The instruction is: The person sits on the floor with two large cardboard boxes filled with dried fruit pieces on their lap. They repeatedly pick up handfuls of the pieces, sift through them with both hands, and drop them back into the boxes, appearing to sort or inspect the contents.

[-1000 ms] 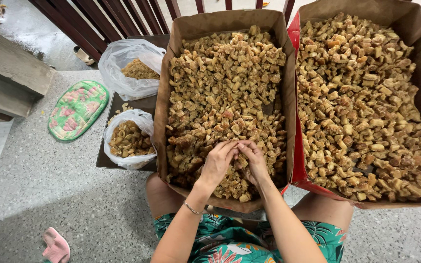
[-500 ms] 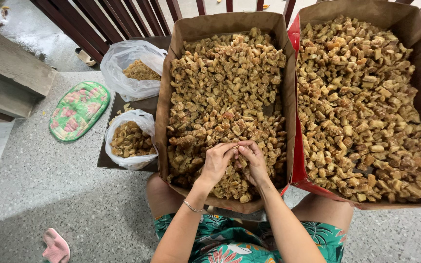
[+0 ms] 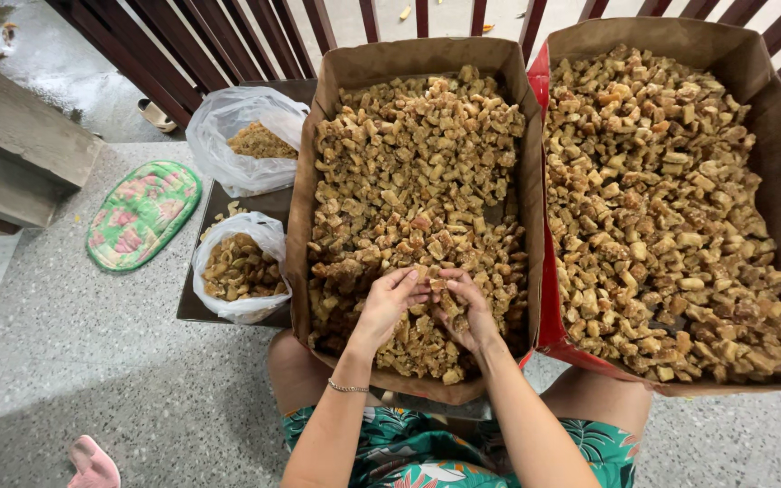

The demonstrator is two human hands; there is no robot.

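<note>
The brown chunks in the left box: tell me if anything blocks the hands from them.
Nothing visible does. The left hand and right hand are already down in the left box, fingers together on the brown chunks near its near end. The box is open on top.

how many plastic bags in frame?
2. The upper plastic bag sits by the top-left corner of the left cardboard box; the lower plastic bag sits just below it, on the dark tray. More could be hidden behind the boxes.

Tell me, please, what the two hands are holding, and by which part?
Both the left hand and right hand pinch one small brown chunk between their fingertips; which part cannot be told.
</note>
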